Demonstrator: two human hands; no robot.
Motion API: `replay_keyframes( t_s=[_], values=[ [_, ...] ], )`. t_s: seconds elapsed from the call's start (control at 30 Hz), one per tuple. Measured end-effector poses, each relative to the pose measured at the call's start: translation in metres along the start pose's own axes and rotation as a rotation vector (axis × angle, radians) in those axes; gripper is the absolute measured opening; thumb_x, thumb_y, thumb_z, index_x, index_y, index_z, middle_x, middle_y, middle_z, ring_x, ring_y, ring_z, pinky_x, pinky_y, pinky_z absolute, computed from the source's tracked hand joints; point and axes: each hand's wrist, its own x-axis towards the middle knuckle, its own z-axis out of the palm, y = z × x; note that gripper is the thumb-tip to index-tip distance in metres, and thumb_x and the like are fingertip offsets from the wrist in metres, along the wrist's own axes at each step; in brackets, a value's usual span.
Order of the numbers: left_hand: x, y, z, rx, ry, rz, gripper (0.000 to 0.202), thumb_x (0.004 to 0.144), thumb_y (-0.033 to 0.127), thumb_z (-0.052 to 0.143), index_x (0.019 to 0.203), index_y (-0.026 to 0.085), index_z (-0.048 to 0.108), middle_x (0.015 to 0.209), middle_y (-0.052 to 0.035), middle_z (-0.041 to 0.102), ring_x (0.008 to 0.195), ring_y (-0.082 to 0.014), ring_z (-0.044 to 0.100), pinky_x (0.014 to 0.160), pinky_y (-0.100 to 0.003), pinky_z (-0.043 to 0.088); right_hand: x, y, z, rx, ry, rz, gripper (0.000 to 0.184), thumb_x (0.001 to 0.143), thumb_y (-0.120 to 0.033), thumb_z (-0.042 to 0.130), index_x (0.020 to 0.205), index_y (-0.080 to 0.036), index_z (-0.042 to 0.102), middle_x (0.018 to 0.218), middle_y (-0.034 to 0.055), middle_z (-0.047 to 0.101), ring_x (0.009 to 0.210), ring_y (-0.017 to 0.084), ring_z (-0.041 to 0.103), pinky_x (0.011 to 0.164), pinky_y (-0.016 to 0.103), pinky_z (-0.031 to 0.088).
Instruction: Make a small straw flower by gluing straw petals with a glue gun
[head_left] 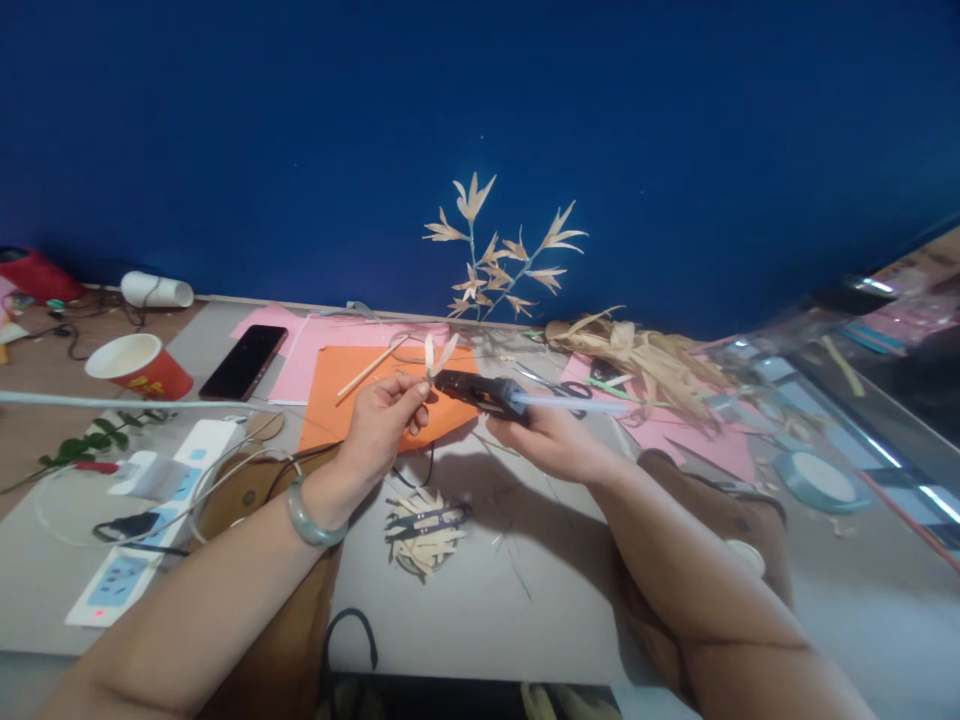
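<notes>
My left hand, with a jade-green bangle on its wrist, pinches a small sprig of pale dried leaves between thumb and fingers. A black hot glue gun is gripped in my right hand. Its nozzle points left and meets the sprig's base; whether it touches cannot be made out. From the gun's rear sticks a translucent glue stick. Beneath both hands lies an orange paper sheet. Nearer to me is a pile of cut pale leaf strips, crossed by the dark cord.
A branch with dried leaves stands against the blue wall. Dried husks and scissors are to the right, beside a tape roll. At left are a power strip, a phone and a red paper cup.
</notes>
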Motion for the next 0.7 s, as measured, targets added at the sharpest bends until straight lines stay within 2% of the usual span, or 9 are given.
replay_keyframes(
  t_s=[0.33, 0.7],
  values=[
    [-0.0013, 0.0014, 0.0008, 0.001, 0.008, 0.013, 0.020, 0.076, 0.031, 0.070, 0.079, 0.012, 0.068, 0.053, 0.0020, 0.060, 0.043, -0.0043, 0.049, 0.042, -0.015, 0.037, -0.0016, -0.0018, -0.0001, -0.003, -0.009, -0.013, 0.020, 0.084, -0.029, 0.047, 0.090, -0.018, 0.063, 0.066, 0.0012, 0.058, 0.062, 0.015, 0.053, 0.059, 0.025, 0.042],
    [-0.0017, 0.0041, 0.0019, 0.020, 0.026, 0.005, 0.022, 0.073, 0.032, 0.070, 0.077, 0.011, 0.067, 0.054, 0.0013, 0.060, 0.043, -0.0055, 0.050, 0.042, -0.018, 0.038, -0.0020, -0.0024, 0.0017, -0.008, -0.012, 0.001, 0.017, 0.084, -0.027, 0.047, 0.082, -0.017, 0.061, 0.061, -0.0006, 0.052, 0.060, 0.014, 0.049, 0.058, 0.024, 0.040]
  ],
)
